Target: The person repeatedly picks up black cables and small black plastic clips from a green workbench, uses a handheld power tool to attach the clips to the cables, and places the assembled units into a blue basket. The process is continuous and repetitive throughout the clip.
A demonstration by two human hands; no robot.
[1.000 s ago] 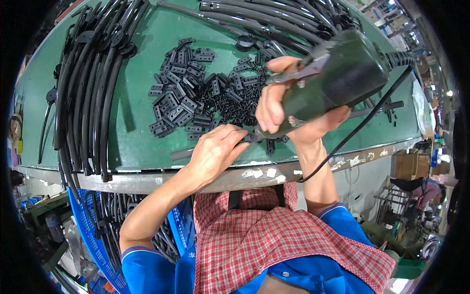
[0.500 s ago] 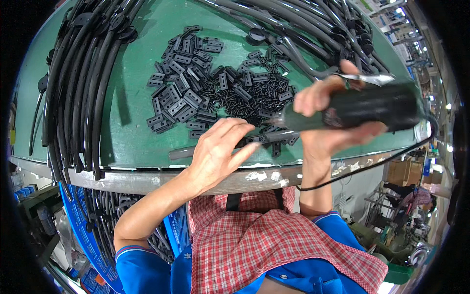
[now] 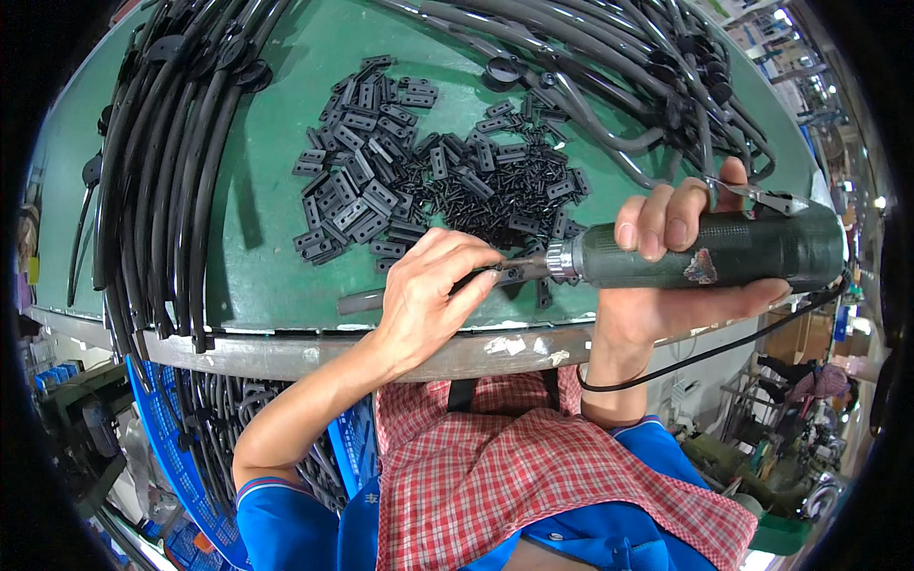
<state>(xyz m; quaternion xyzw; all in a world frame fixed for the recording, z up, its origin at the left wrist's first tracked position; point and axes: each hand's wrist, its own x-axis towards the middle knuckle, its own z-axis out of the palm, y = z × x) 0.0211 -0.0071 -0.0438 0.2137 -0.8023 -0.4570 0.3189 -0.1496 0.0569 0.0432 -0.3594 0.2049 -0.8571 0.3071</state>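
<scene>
My right hand (image 3: 657,247) is wrapped round a dark green electric screwdriver (image 3: 733,255) with a silver collar, held level. Its bit (image 3: 522,261) points left and reaches the fingertips of my left hand (image 3: 428,290). There my thumb and forefinger close in a pinch; whatever is between them is too small and covered to name. Under that hand a dark grey tube (image 3: 362,302) lies along the table's front edge, its middle hidden by my fingers. A silver metal piece (image 3: 776,200) runs along the screwdriver's top side.
Just beyond my hands lie a heap of black slotted blocks (image 3: 352,181) and a pile of small black screws (image 3: 490,200). Long dark tubes (image 3: 171,181) stand bundled at left, and more bent tubes (image 3: 609,76) fill the far right. The cord (image 3: 705,354) loops below the screwdriver.
The screwdriver has steadied from a blur and turned more level, its bit now at my left fingertips. My left thumb and forefinger have closed from apart into a pinch.
</scene>
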